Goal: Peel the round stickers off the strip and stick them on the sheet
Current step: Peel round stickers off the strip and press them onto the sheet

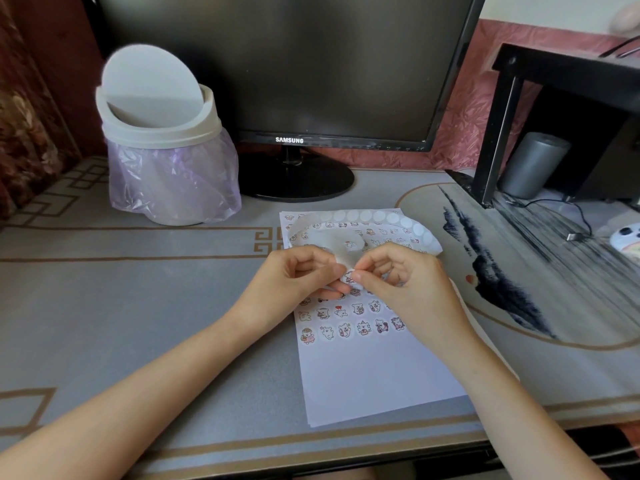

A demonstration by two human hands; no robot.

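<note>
A white sheet [374,375] lies on the desk in front of me, with several rows of round cartoon stickers [346,329] stuck on its upper half. A long white backing strip [391,220] curls over the top of the sheet, showing blank round spots. My left hand [294,278] pinches the near end of the strip just above the sheet. My right hand [398,275] pinches a round sticker [349,278] at that same end, thumb and fingertips meeting those of the left hand. The hands hide the middle rows of stickers.
A small white swing-lid bin [162,140] with a purple bag stands at the back left. A black monitor [294,64] stands behind the sheet. A black stand [502,133], a grey cylinder [533,164] and a cable [575,233] are at the right.
</note>
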